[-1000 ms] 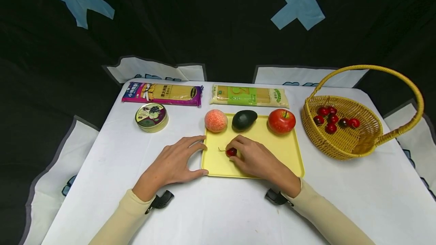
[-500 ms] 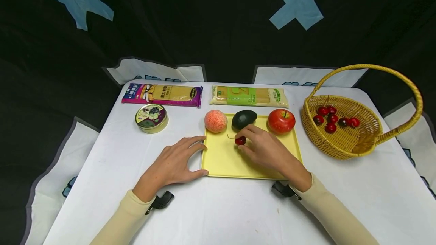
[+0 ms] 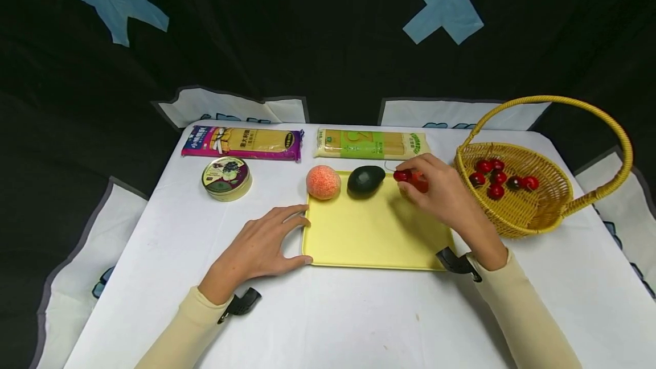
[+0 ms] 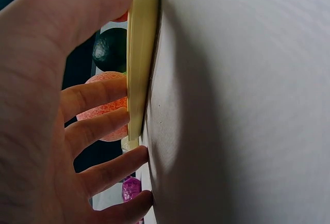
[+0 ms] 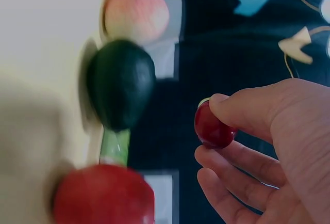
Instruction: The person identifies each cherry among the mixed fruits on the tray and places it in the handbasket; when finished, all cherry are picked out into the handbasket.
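My right hand (image 3: pixel 443 189) pinches a dark red cherry (image 5: pixel 212 126) between thumb and fingers, its thin stem sticking out. In the head view this hand is above the right back part of the yellow tray (image 3: pixel 369 238), partly covering the red apple (image 5: pixel 105 195). Along the tray's back edge sit a speckled pink peach (image 3: pixel 323 182) and a dark green avocado (image 3: pixel 365 181). My left hand (image 3: pixel 258 244) rests at the tray's left edge, fingers spread, with thumb and fingertips touching the rim (image 4: pixel 136 53). The left hand grips nothing.
A yellow wicker basket (image 3: pixel 543 221) with a tall handle stands at the right and holds several cherries (image 3: pixel 496 177). Two noodle packs, one purple (image 3: pixel 243 142) and one green (image 3: pixel 370 144), lie at the back. A round tin (image 3: pixel 226 178) stands at the left.
My right hand has lifted the cherry from the tray and carried it right and back, towards the apple and basket. The left hand has stayed at the tray's left edge.
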Action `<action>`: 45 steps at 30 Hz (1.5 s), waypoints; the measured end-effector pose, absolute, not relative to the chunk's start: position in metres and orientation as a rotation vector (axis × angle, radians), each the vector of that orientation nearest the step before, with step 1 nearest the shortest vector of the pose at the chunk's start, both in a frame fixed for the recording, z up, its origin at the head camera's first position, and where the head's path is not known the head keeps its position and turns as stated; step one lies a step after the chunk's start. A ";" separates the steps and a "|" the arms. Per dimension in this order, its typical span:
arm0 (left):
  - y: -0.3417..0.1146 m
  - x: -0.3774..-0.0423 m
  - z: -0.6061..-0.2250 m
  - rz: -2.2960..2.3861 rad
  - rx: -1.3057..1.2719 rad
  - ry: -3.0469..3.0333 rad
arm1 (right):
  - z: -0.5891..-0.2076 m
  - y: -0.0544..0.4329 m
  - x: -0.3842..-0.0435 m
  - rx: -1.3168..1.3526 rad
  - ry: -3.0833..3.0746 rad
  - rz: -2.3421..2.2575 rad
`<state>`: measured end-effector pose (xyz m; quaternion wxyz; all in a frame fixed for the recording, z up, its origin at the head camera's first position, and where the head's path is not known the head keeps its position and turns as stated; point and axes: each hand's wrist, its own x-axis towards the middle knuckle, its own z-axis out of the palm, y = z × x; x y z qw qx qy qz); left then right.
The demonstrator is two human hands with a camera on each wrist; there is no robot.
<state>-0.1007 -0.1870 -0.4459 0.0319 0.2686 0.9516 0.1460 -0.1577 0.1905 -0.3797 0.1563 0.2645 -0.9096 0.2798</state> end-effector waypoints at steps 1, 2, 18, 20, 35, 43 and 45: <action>-0.187 -0.101 -0.446 0.453 0.828 2.930 | -0.378 0.195 -0.158 0.730 -2.606 0.795; -0.187 -0.100 -0.446 0.457 0.830 2.929 | -0.377 0.200 -0.159 0.699 -2.610 0.790; -0.187 -0.101 -0.446 0.445 0.827 2.935 | -0.368 0.285 -0.171 0.256 -2.740 0.753; -0.187 -0.101 -0.447 0.446 0.825 2.936 | -0.372 0.293 -0.174 0.217 -2.777 0.745; -0.187 -0.102 -0.447 0.455 0.836 2.939 | -0.396 0.331 -0.187 0.036 -2.933 0.775; -0.187 -0.101 -0.446 0.465 0.808 2.922 | -0.405 0.344 -0.188 -0.032 -3.006 0.766; -0.187 -0.102 -0.446 0.462 0.808 2.923 | -0.407 0.346 -0.188 -0.051 -3.022 0.768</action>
